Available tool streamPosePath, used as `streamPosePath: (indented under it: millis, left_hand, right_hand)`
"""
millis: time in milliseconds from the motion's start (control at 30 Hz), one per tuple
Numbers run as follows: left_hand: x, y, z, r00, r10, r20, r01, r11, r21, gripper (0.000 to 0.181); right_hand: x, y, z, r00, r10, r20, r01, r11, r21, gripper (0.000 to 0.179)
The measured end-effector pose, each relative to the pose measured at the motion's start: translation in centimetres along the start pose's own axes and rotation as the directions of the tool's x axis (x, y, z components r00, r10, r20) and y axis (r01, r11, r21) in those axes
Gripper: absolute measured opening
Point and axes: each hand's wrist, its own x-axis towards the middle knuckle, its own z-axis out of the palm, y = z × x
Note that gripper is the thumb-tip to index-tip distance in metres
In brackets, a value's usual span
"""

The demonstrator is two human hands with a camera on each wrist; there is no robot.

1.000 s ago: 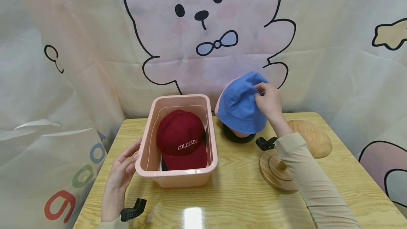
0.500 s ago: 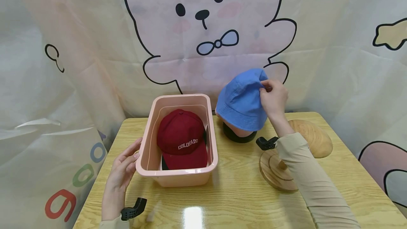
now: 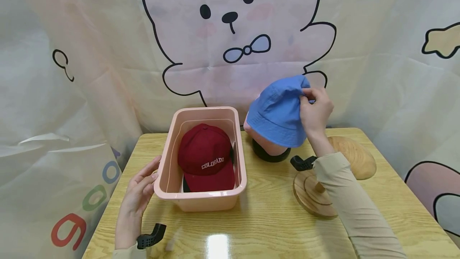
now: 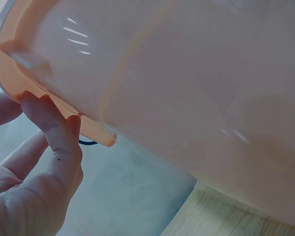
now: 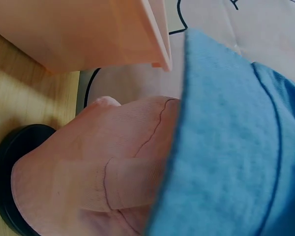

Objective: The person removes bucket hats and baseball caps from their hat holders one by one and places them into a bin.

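My right hand (image 3: 316, 109) pinches the crown of a blue bucket hat (image 3: 278, 111), which hangs tilted over a pink fabric-covered form (image 5: 98, 162) with dark stitched lines. A round black base (image 3: 271, 156) supports that form. In the right wrist view the hat's brim (image 5: 216, 132) covers the form's upper part. My left hand (image 3: 136, 191) touches the left rim of a pink plastic tub (image 3: 205, 203) from outside, its fingertips (image 4: 37, 105) right at the rim in the left wrist view. Inside the tub lies a dark red baseball cap (image 3: 205, 151) lettered COLORADO, with dark green showing beneath it.
A wooden stand with a ringed round base (image 3: 310, 193) and a rounded wooden top (image 3: 353, 157) is at the right, partly behind my right forearm. A printed curtain (image 3: 381, 91) hangs behind the wooden table (image 3: 266, 211).
My right hand has drawn the blue bucket hat up and to the right, so more of the pink form shows below its left side. The left hand, tub and red cap stay put.
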Motion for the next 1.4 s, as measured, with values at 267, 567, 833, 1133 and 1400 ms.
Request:
streamPosePath:
  millis: [267,567,833,1133,1400]
  left_hand:
    - [0.0,0.0,0.0,1.0,0.002,0.009,-0.002,1.0,-0.013,0.045]
    - [0.0,0.0,0.0,1.0,0.002,0.013,-0.002,1.0,-0.015,0.046]
    - [0.0,0.1,0.1,1.0,-0.007,-0.004,0.007,1.0,-0.011,0.045]
    - [0.0,0.1,0.2,1.0,-0.002,-0.001,0.002,1.0,-0.019,0.045]
    - [0.0,0.0,0.1,1.0,0.005,0.009,-0.005,1.0,-0.023,0.045]
  right_hand:
    - [0.1,-0.5,0.0,0.998,-0.022,-0.059,0.026,0.996,0.081,0.014]
    - [0.3,-1.4,-0.2,0.993,-0.038,-0.115,0.053,0.989,0.134,0.012]
    - [0.4,-1.8,-0.2,0.991,-0.027,-0.131,0.048,0.986,0.161,0.01]
    - [0.1,-2.9,-0.4,0.993,-0.037,-0.111,0.057,0.981,0.186,0.012]
    - [-0.1,-3.7,-0.7,0.987,-0.12,-0.103,0.141,0.963,0.228,0.01]
